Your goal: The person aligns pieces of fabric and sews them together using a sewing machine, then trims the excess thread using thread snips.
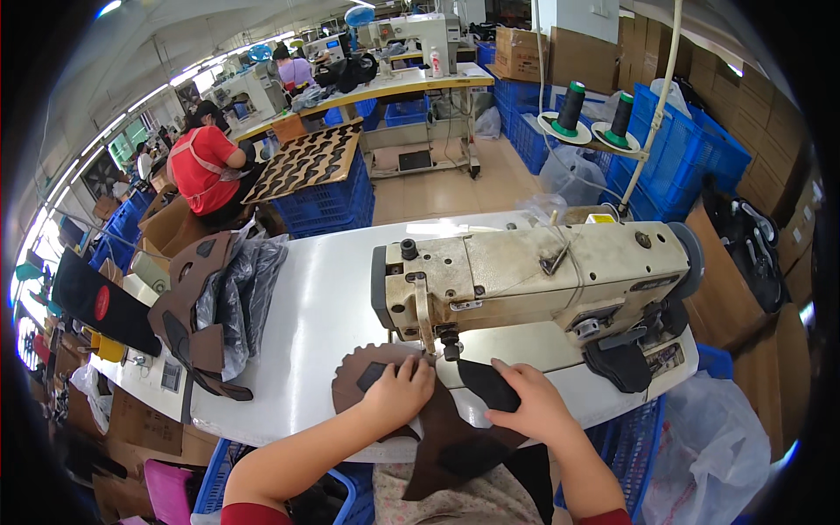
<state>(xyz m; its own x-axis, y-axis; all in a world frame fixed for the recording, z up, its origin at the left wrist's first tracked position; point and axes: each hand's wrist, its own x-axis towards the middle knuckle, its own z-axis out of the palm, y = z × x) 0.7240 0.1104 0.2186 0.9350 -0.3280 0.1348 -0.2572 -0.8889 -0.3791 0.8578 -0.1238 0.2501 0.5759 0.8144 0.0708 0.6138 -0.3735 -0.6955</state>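
A brown fabric cutout with a scalloped edge and black patches lies beneath the needle area of a cream sewing machine. It drapes over the table's near edge onto my lap. My left hand bears down on it, fingers bent and close together, just left of the presser foot. Right of the needle, my right hand pinches a black rounded fabric piece between thumb and fingers. Whether that piece is joined to the brown one cannot be made out. The fabric directly under the foot is partly hidden.
Brown cutouts and dark plastic-wrapped pieces lie on the table's left. Black pieces rest by the machine's base at right. Two black thread cones stand behind. A person in red sits far left, near blue crates.
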